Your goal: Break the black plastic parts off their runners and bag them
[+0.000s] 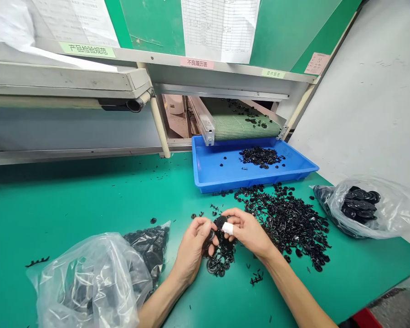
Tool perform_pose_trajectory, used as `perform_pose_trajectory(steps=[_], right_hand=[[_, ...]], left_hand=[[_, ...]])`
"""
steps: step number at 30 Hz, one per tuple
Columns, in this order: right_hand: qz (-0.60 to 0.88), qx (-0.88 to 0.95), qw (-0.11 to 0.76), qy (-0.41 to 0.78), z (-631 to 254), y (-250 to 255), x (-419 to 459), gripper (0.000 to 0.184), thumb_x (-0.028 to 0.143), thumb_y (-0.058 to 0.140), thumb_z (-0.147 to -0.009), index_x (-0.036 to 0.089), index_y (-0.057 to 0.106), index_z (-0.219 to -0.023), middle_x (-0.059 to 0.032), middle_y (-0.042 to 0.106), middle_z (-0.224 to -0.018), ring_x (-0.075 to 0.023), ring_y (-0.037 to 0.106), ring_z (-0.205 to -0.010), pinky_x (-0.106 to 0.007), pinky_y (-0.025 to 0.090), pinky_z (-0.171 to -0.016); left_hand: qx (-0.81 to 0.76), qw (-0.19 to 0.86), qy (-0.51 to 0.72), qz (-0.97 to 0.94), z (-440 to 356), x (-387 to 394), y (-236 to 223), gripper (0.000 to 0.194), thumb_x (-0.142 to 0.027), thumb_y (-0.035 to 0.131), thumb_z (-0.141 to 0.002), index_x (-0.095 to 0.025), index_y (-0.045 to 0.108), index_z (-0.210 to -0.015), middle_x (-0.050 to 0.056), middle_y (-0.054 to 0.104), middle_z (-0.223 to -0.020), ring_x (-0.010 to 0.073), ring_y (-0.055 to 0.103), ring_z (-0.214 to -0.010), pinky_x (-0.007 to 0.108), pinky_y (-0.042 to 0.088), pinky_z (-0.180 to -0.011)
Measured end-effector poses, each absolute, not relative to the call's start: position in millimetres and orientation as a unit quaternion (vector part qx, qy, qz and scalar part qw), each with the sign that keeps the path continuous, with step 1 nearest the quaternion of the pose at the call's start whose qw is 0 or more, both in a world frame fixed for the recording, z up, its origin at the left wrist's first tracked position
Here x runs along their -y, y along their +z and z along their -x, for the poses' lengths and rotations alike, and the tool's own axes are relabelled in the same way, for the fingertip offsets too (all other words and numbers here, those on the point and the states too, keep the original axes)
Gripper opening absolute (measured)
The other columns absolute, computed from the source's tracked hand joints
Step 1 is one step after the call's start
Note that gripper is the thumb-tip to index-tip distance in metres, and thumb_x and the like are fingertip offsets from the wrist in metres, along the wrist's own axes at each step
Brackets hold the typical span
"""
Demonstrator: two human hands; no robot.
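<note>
My left hand and my right hand meet over the green table, both closed on a black moulded plastic sprue with round parts that hangs between them. White tape wraps one finger of the right hand. A heap of the same black parts lies just right of the right hand. A few loose parts lie under the hands.
A clear bag of black parts lies front left, another bag at right. A blue tray with black parts stands behind, under a green conveyor belt. Paper sheets hang on the green board above.
</note>
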State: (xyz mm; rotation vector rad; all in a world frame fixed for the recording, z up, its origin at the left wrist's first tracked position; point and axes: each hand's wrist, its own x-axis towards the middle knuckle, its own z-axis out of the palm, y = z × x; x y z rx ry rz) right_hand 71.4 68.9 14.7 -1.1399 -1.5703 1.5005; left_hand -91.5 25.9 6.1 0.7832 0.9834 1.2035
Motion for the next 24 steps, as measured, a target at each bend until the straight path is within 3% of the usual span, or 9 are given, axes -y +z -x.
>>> perform_pose_trajectory(steps=[4,9,13,17,24], right_hand=[[0.428,0.646,0.332,0.538,-74,19,-55,0.023,0.021,0.052,-0.084,0.018,0.067,-0.101,-0.0023,0.069,-0.078,-0.0138,0.062,-0.065,-0.024,0.05,-0.06],[0.446,0.728,0.332,0.401,-72,18,-47,0.038,0.007,0.04,-0.083,0.022,0.065,-0.108,-0.0024,0.069,-0.091,-0.0131,0.061,-0.07,-0.022,0.047,-0.062],[0.477,0.732,0.336,0.353,-65,16,-37,0.026,0.015,0.045,-0.087,0.02,0.061,-0.108,-0.0001,0.065,-0.078,-0.0129,0.057,-0.064,-0.023,0.044,-0.061],[0.45,0.774,0.332,0.297,-61,16,-32,0.025,0.014,0.052,-0.085,0.02,0.061,-0.107,-0.0022,0.063,-0.086,-0.0143,0.056,-0.069,-0.024,0.043,-0.065],[0.399,0.783,0.333,0.341,-60,23,-34,0.028,0.011,0.045,-0.088,0.021,0.063,-0.106,-0.0003,0.065,-0.082,-0.0137,0.056,-0.07,-0.024,0.043,-0.067]], left_hand=[[-0.435,0.667,0.479,-0.368,87,-23,8,0.032,-0.05,0.057,-0.085,-0.018,0.058,-0.084,-0.002,0.059,-0.057,0.0093,0.049,-0.045,0.017,0.036,-0.039],[-0.46,0.661,0.463,-0.37,84,-22,4,0.032,-0.049,0.061,-0.082,-0.019,0.052,-0.075,-0.004,0.059,-0.06,0.0052,0.044,-0.036,0.014,0.027,-0.033],[-0.471,0.639,0.48,-0.373,82,-20,2,0.031,-0.049,0.059,-0.084,-0.02,0.052,-0.077,-0.006,0.056,-0.052,0.0048,0.043,-0.036,0.013,0.028,-0.035],[-0.461,0.642,0.477,-0.384,82,-20,1,0.035,-0.053,0.055,-0.086,-0.02,0.05,-0.075,-0.007,0.049,-0.044,0.0052,0.038,-0.034,0.013,0.025,-0.033],[-0.445,0.638,0.487,-0.397,83,-18,5,0.039,-0.055,0.054,-0.086,-0.019,0.049,-0.072,-0.007,0.048,-0.045,0.0041,0.035,-0.034,0.014,0.021,-0.033]])
